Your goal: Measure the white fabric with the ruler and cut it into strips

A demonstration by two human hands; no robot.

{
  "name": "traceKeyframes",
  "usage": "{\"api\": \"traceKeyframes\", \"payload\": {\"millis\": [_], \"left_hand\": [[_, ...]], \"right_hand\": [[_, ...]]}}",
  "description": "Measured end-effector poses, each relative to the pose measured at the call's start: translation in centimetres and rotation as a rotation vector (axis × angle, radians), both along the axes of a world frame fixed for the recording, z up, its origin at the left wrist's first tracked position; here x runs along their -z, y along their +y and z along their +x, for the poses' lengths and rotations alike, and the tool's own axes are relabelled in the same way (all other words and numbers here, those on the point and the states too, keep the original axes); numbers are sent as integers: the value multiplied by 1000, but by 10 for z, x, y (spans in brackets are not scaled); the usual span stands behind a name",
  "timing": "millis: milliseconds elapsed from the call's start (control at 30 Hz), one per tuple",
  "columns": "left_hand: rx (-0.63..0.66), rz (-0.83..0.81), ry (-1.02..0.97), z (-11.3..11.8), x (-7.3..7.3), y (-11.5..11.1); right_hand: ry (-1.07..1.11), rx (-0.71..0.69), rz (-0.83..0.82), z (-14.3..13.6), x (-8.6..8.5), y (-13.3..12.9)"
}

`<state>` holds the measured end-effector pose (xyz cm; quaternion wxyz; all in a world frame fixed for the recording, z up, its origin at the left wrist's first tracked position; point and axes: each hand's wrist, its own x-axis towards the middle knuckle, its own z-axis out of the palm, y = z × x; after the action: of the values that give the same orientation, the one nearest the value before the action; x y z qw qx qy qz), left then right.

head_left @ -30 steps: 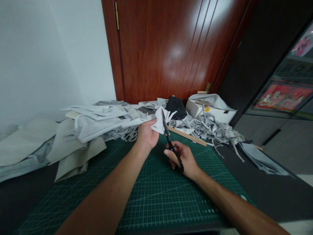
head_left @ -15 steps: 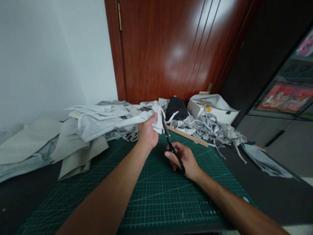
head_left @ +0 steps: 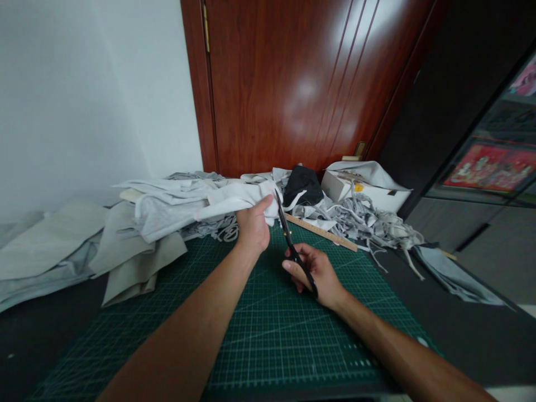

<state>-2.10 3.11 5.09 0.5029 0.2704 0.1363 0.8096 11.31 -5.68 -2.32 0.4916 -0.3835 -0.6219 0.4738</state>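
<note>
My left hand (head_left: pixel 254 222) grips the right end of a white fabric piece (head_left: pixel 226 201), with the thumb on top and the other fingers hidden beneath it. The cloth stretches left onto a pile of similar pieces. In my right hand (head_left: pixel 313 271) is a pair of black scissors (head_left: pixel 290 240), fingers through the handles. The blades point up and away, their tips right beside the fabric's right edge; I cannot tell whether they touch it. Under both hands lies a green cutting mat (head_left: pixel 268 324) with a grid.
Left are stacked beige and grey fabric pieces (head_left: pixel 50 240). Behind the scissors lie a wooden ruler (head_left: pixel 322 231), a black cloth (head_left: pixel 302 186), a heap of grey scraps (head_left: pixel 368 220) and a white box (head_left: pixel 372 195). A brown door (head_left: pixel 285 84) stands behind the table.
The fabric in my left hand now lies flatter and wider, less bunched around the thumb. Both hands and the scissors have hardly moved.
</note>
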Motion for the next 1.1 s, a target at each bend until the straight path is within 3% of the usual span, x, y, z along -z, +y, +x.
{"api": "traceKeyframes", "payload": {"millis": [567,1100], "left_hand": [[-215,95,214,-2,7,5],[-222,113,297,-2,11,4]], "right_hand": [[-1,-16,4,2,-3,-3],[7,-1,-6,1,-5,-3]]}}
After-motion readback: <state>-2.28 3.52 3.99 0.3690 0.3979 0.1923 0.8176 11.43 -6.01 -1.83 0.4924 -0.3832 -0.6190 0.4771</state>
